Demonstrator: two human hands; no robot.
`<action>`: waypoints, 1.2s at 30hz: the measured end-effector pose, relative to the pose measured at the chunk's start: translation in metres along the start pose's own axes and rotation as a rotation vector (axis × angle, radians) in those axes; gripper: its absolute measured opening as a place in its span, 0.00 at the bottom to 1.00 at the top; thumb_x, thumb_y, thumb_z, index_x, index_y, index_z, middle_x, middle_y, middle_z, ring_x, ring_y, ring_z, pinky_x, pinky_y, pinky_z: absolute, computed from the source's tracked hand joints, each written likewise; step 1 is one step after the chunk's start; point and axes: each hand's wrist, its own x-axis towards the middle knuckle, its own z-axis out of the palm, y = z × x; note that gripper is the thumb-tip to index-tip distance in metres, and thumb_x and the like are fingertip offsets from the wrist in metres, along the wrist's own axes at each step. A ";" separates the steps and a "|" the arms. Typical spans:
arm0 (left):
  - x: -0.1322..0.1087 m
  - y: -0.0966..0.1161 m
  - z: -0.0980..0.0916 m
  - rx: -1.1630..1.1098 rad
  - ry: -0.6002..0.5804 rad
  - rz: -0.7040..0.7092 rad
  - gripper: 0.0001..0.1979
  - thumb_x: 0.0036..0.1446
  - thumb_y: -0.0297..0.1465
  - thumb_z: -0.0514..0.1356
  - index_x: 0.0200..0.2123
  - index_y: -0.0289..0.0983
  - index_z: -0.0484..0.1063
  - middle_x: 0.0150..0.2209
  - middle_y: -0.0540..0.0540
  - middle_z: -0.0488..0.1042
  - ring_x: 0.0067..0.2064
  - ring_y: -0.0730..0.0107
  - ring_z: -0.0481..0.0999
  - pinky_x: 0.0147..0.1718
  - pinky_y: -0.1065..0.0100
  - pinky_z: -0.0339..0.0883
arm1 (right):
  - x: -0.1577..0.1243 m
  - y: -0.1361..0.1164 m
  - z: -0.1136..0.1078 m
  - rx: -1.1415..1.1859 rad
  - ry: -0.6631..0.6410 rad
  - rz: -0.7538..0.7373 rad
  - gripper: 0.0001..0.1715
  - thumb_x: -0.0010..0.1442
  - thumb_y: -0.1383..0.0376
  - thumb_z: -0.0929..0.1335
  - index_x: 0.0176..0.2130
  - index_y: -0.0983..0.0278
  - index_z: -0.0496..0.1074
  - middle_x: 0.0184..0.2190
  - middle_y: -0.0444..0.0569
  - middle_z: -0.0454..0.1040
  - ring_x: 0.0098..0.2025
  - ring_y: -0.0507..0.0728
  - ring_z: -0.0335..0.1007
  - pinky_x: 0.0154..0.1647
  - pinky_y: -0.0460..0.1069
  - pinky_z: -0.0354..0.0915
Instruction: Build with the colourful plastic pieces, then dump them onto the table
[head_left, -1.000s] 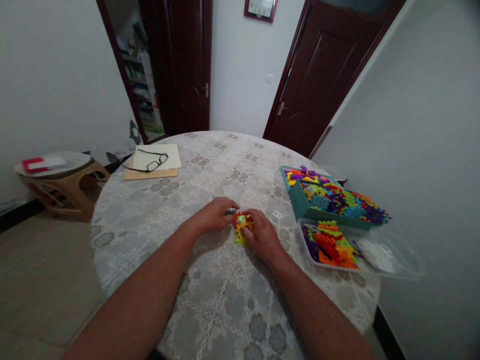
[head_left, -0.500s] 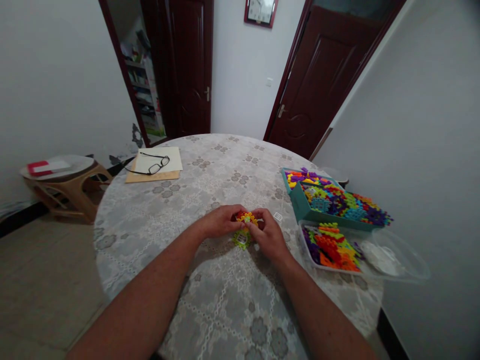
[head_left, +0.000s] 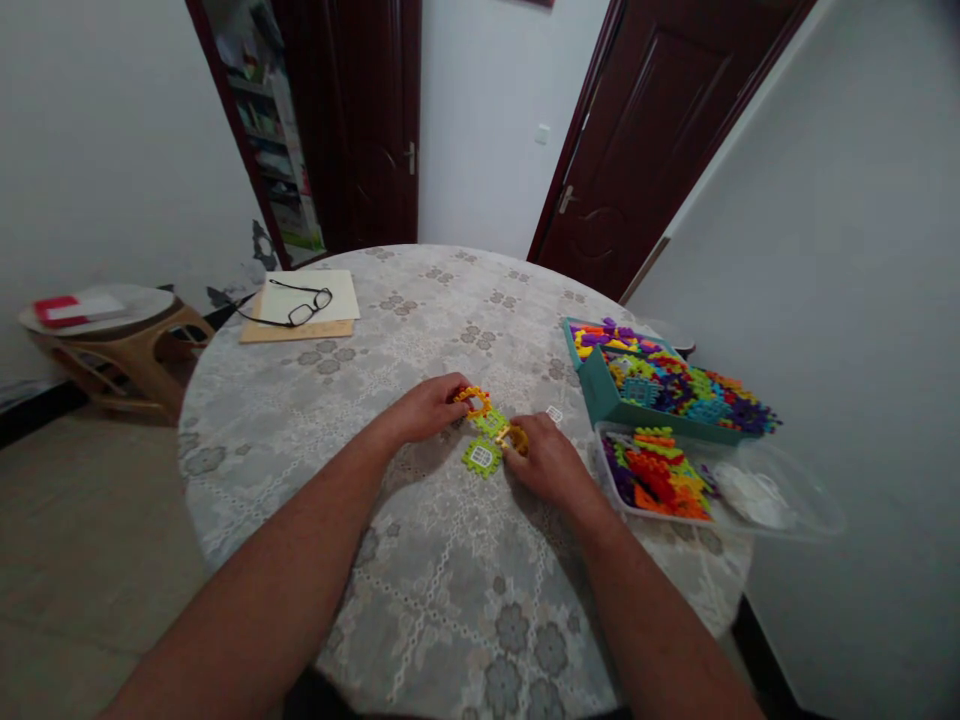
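Observation:
My left hand (head_left: 433, 406) pinches an orange open-centred plastic building piece (head_left: 475, 402), tilted up from the table. My right hand (head_left: 546, 456) grips a yellow building piece (head_left: 517, 438) with its thumb and fingers. Between the hands a green building piece (head_left: 490, 421) lies on the cloth, apparently touching both held pieces; whether they are joined I cannot tell. A second green building piece (head_left: 481, 456), with a white window grid in its middle, lies flat just in front of it.
Right of my hands stand a clear tub (head_left: 660, 474) of colourful pieces and a teal box (head_left: 600, 396) heaped with more. A loose white window grid (head_left: 554, 413) lies beyond my right hand. Glasses (head_left: 302, 313) rest on paper (head_left: 337, 294) at the far left of the round table (head_left: 420, 320).
My hands have moved apart, the left one away to the left. The orange and yellow pieces, held close together before, now show separately with a green piece between them. The view has tipped down slightly.

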 end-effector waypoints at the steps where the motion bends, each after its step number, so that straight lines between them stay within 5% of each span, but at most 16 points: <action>1: 0.000 0.000 0.000 -0.005 -0.018 -0.002 0.10 0.62 0.38 0.60 0.42 0.40 0.74 0.32 0.51 0.75 0.35 0.66 0.73 0.34 0.67 0.64 | 0.001 0.000 0.001 0.010 0.006 -0.003 0.18 0.64 0.65 0.70 0.54 0.61 0.76 0.48 0.55 0.75 0.50 0.61 0.74 0.54 0.53 0.69; 5: -0.001 -0.001 -0.001 -0.043 -0.090 0.028 0.11 0.62 0.36 0.60 0.46 0.40 0.75 0.36 0.50 0.79 0.37 0.66 0.75 0.37 0.67 0.67 | 0.008 0.002 -0.002 0.193 0.106 0.059 0.19 0.61 0.64 0.69 0.53 0.62 0.76 0.48 0.55 0.77 0.49 0.61 0.75 0.53 0.55 0.71; 8: -0.002 0.000 0.001 -0.066 -0.129 0.059 0.18 0.61 0.33 0.60 0.55 0.42 0.74 0.44 0.47 0.82 0.42 0.63 0.78 0.43 0.64 0.70 | 0.015 0.003 -0.007 0.561 0.151 0.234 0.17 0.62 0.57 0.68 0.49 0.59 0.75 0.44 0.50 0.78 0.38 0.57 0.75 0.38 0.50 0.71; 13: -0.003 0.003 0.012 -0.016 -0.132 0.094 0.28 0.63 0.32 0.59 0.66 0.40 0.69 0.45 0.43 0.83 0.44 0.62 0.80 0.48 0.63 0.70 | 0.017 -0.004 -0.007 0.970 -0.023 0.361 0.16 0.65 0.52 0.65 0.45 0.58 0.74 0.26 0.40 0.71 0.24 0.53 0.67 0.25 0.46 0.62; 16: -0.001 0.001 0.020 0.044 -0.135 0.101 0.28 0.63 0.33 0.59 0.67 0.41 0.70 0.47 0.42 0.84 0.46 0.60 0.80 0.50 0.61 0.71 | 0.011 -0.015 -0.004 0.783 -0.081 0.173 0.17 0.70 0.55 0.62 0.41 0.60 0.75 0.28 0.43 0.74 0.28 0.54 0.70 0.29 0.47 0.65; 20: 0.003 -0.001 0.021 0.103 -0.150 0.139 0.20 0.61 0.34 0.60 0.56 0.43 0.78 0.53 0.42 0.83 0.53 0.57 0.79 0.57 0.59 0.68 | 0.007 -0.032 -0.007 0.448 0.006 -0.085 0.16 0.73 0.58 0.62 0.45 0.62 0.77 0.41 0.49 0.80 0.44 0.57 0.76 0.48 0.51 0.69; 23: 0.006 0.003 0.018 0.045 -0.201 0.160 0.18 0.62 0.38 0.60 0.53 0.43 0.79 0.52 0.44 0.83 0.52 0.57 0.80 0.56 0.60 0.70 | 0.007 -0.038 -0.009 0.332 0.054 -0.101 0.19 0.69 0.63 0.68 0.57 0.61 0.74 0.52 0.52 0.81 0.52 0.59 0.76 0.57 0.52 0.68; 26: 0.005 0.010 0.016 -0.018 -0.229 0.158 0.22 0.63 0.43 0.60 0.56 0.42 0.77 0.50 0.45 0.83 0.50 0.59 0.81 0.52 0.61 0.72 | 0.008 -0.038 -0.019 0.234 0.054 -0.050 0.21 0.68 0.68 0.67 0.59 0.59 0.73 0.53 0.51 0.81 0.52 0.59 0.77 0.56 0.52 0.69; 30: -0.002 0.017 0.010 0.138 -0.226 0.108 0.28 0.59 0.43 0.64 0.62 0.43 0.74 0.47 0.45 0.82 0.41 0.62 0.79 0.45 0.63 0.72 | 0.003 -0.020 -0.061 0.153 0.119 0.069 0.24 0.70 0.65 0.66 0.64 0.58 0.69 0.48 0.50 0.82 0.44 0.59 0.78 0.49 0.51 0.69; 36: -0.010 0.014 0.004 0.360 -0.287 0.140 0.30 0.50 0.38 0.72 0.58 0.47 0.77 0.55 0.42 0.78 0.56 0.51 0.76 0.57 0.57 0.67 | -0.029 0.040 -0.132 -0.031 0.229 0.131 0.17 0.67 0.61 0.65 0.52 0.61 0.76 0.48 0.54 0.81 0.50 0.62 0.76 0.55 0.55 0.68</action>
